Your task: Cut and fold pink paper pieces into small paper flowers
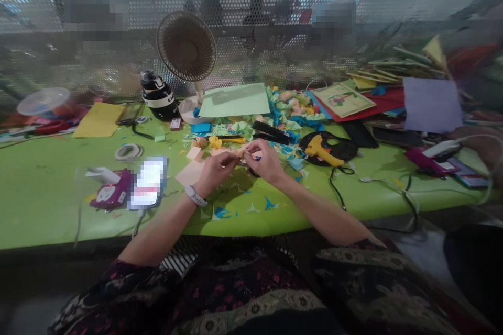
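My left hand (pixel 215 170), with a white band on its wrist, is closed in a pinch over the middle of the table. Its fingertips meet those of my right hand (pixel 268 162), which is pinched as well. Between them is a small piece of peach paper (pixel 239 152), mostly hidden by the fingers. Something dark, partly covered, lies under my right hand. Peach paper (pixel 188 174) rests beside my left hand. Just beyond the hands lie a black stapler (pixel 271 133) and a pile of crumpled paper pieces (pixel 291 107) in several colours.
A yellow glue gun (pixel 325 152) rests on a black round piece at right. Left are a lit phone (pixel 147 183), a tape roll (pixel 129 152) and a purple holder (pixel 113 191). Behind stand a bottle (pixel 159 97) and a fan (pixel 186 47). Cables (pixel 337 191) cross the front right.
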Available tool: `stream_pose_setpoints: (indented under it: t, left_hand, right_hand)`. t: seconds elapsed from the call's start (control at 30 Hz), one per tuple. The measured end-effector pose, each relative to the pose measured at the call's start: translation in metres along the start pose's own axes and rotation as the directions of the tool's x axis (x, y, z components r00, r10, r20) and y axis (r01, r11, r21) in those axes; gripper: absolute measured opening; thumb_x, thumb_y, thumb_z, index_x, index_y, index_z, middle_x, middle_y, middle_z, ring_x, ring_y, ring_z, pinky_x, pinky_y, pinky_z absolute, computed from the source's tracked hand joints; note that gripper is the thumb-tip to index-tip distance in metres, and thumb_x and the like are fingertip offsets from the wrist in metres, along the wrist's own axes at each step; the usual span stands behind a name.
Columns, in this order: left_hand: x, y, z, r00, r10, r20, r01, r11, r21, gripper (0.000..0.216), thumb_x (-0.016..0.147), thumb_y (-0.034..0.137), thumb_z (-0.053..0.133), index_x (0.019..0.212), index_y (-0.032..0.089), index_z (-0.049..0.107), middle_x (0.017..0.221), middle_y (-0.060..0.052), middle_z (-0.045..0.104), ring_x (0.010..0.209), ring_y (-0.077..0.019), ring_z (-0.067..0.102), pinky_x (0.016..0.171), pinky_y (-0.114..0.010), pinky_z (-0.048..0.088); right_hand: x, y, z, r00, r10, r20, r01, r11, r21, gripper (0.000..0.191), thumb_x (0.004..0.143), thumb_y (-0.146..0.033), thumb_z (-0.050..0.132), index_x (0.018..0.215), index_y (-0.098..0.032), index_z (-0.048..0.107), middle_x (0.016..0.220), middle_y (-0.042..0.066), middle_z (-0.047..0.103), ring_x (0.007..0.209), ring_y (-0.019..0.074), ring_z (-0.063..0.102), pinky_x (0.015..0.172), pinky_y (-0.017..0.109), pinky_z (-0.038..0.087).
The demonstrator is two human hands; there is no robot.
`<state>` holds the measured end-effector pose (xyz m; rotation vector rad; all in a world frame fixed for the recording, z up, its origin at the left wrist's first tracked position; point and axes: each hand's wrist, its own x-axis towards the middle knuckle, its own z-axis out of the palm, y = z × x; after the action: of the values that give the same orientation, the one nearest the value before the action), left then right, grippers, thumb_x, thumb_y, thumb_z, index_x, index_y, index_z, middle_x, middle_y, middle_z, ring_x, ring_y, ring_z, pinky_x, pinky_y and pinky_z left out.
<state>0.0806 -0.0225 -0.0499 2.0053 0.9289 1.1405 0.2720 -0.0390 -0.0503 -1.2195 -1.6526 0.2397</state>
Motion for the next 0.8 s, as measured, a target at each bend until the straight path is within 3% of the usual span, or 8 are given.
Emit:
stream_pose_setpoints:
  t: [0.57,0.8]
  left_hand:
    - [-0.003,-0.009,-0.001,1.0,-0.003,0.014,0.003,1.0,-0.013,0.025,0.089,0.04,0.065,0.092,0.017,0.075,0.087,-0.008,0.076,0.075,-0.0179,0.068,0.067,-0.027,0.053]
    - [-0.002,-0.012,0.0,0.999,0.028,0.024,-0.028,1.0,-0.01,0.023,0.09,0.037,0.064,0.096,0.017,0.075,0.09,-0.008,0.076,0.079,-0.0193,0.069,0.071,-0.029,0.056]
  right_hand:
    - [0.0,-0.001,-0.002,0.997,0.056,0.06,-0.058,0.998,0.031,0.018,0.083,-0.033,0.065,0.094,-0.022,0.055,0.09,0.005,0.066,0.08,0.0212,0.069,0.074,0.037,0.057]
    - [0.0,-0.001,-0.002,0.993,0.078,0.092,-0.083,0.995,0.053,0.032,0.081,-0.032,0.064,0.11,-0.021,0.056,0.103,0.009,0.069,0.085,0.0228,0.069,0.078,0.04,0.057]
